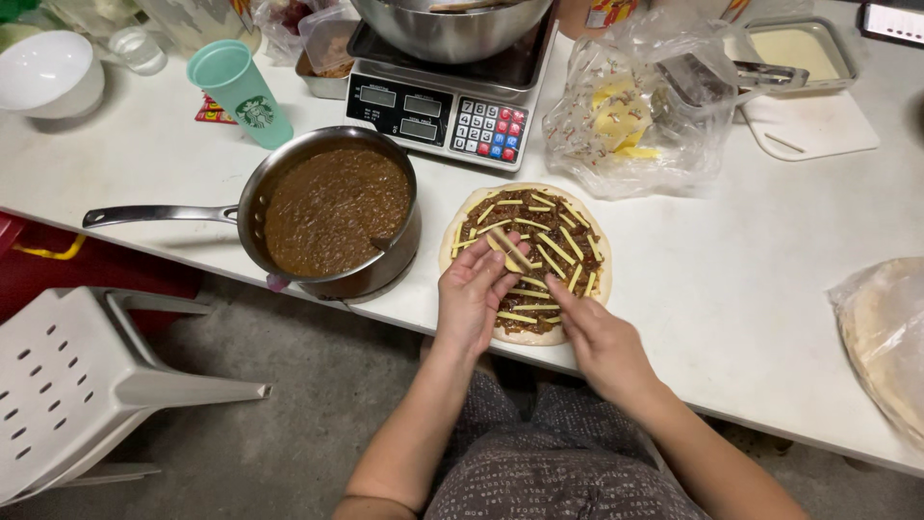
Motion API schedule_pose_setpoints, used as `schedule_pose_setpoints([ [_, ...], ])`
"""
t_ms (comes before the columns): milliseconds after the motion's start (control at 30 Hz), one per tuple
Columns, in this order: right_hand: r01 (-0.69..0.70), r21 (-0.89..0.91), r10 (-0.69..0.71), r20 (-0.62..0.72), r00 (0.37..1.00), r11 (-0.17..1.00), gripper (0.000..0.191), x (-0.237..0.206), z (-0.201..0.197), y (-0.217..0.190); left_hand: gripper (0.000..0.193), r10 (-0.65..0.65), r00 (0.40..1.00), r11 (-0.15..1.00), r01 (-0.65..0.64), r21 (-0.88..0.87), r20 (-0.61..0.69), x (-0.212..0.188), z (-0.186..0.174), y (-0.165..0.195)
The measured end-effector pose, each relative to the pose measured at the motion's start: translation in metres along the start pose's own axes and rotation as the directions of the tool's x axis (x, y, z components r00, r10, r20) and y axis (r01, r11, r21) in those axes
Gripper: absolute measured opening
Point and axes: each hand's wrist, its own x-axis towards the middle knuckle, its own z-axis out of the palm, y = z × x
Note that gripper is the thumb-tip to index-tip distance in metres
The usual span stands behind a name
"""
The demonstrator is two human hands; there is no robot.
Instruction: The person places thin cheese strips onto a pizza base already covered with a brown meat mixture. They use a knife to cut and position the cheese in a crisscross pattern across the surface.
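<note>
A round flatbread [527, 260] lies on the white table, spread with brown meat sauce and topped with several yellow cheese sticks. My left hand [474, 294] hovers over its left side, palm up, cupping a few cheese sticks [507, 250]. My right hand [595, 337] rests at the bread's near right edge, fingertips pinching a cheese stick on the sauce. A steel pan [332, 212] full of brown sauce sits just left of the bread.
A clear bag of cheese [630, 120] lies behind the bread. A scale [448, 96] carries a steel bowl. A teal cup [241, 91], white bowl [48, 72], cutting board [808, 125] and bagged flatbreads [881, 337] surround them. A white chair [87, 385] stands left.
</note>
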Motion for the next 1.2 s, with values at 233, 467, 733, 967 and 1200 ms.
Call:
schedule_pose_setpoints([
  [233,-0.667,0.745,0.354,0.619,0.701,0.018,0.060,-0.007,-0.005,0.009,0.031,-0.119,0.979,0.980,0.142,-0.140,0.163,-0.002,-0.010,0.006],
  [467,-0.608,0.755,0.218,0.654,0.725,-0.244,0.064,-0.004,-0.008,0.010,0.022,-0.106,0.985,0.994,0.102,0.035,0.139,0.011,-0.019,0.019],
  [733,-0.528,0.848,0.478,0.480,0.735,-0.040,0.061,-0.012,-0.033,0.035,0.021,0.163,0.936,0.345,-0.350,0.871,0.311,0.003,-0.022,0.083],
  [967,-0.505,0.862,0.609,0.374,0.699,0.051,0.061,-0.027,-0.038,0.059,0.018,0.050,0.917,-0.165,-0.383,0.909,0.395,0.000,-0.019,0.086],
  [1200,-0.456,0.888,0.587,0.338,0.736,0.060,0.062,-0.030,-0.032,0.071,0.016,0.030,0.913,-0.255,-0.386,0.887,0.406,0.015,-0.020,0.076],
])
